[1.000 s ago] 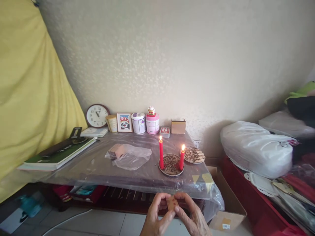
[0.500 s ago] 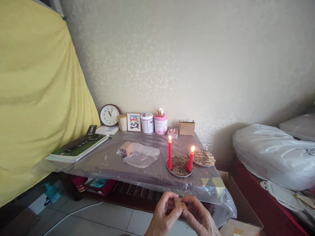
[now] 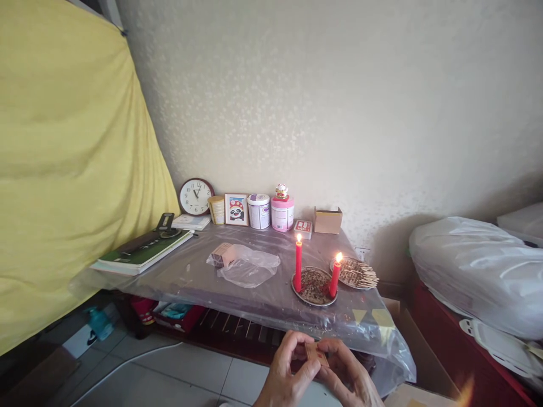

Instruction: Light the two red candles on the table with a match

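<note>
Both hands are at the lower middle, in front of the table's near edge. Between their fingertips is a small tan matchbox [image 3: 316, 354] with red marks. My left hand [image 3: 285, 370] pinches its left end, thumb in front. On the right end, the thumb and fingers of my right hand [image 3: 348, 374] are closed. Beyond the hands, two lit red candles, a taller one [image 3: 298, 265] and a shorter one [image 3: 335, 277], stand on a round metal plate [image 3: 316, 304] covered with dark bits.
Behind lies a second plate of thin sticks [image 3: 360, 273]. A plastic bag [image 3: 250, 265] with a small brown box [image 3: 223, 255] lies on the plastic-covered table [image 3: 169, 282]. A clock, tins and a cardboard box [image 3: 328, 220] line the wall. An orange blur shows at the lower right.
The view has shifted slightly, so the table and its things appear a little further right. Both hands still hold the matchbox. An orange blur has appeared at the lower right.
</note>
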{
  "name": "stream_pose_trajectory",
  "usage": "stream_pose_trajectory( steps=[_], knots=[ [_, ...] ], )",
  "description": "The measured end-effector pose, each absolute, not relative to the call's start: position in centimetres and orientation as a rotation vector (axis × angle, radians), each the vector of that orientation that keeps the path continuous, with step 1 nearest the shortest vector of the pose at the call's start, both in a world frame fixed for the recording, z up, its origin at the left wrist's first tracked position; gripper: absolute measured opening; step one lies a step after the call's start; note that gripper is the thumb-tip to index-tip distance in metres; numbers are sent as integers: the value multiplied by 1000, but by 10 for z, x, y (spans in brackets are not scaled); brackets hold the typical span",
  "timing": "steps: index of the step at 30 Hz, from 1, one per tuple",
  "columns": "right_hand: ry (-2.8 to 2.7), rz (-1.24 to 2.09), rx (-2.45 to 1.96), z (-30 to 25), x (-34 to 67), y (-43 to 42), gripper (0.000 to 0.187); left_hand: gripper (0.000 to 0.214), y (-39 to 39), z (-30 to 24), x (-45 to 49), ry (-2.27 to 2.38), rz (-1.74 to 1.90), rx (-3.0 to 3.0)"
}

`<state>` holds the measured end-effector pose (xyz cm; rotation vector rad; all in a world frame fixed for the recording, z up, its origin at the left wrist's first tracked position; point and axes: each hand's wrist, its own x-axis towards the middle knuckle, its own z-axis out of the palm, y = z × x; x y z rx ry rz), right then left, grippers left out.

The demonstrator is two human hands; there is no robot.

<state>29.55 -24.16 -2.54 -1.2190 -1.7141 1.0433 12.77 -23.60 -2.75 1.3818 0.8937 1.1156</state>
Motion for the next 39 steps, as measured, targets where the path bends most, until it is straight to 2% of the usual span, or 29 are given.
stream_pose_trajectory(
  steps=[31, 39],
  knots=[
    [-1697, 993, -1244, -2, 287, -250, 34, 21, -234, -32, 128, 892, 1179, 1416],
    [-1707, 1035, -1226, -8, 291, -247, 39, 21, -234, -34, 130, 873, 1209, 1420]
  ],
)
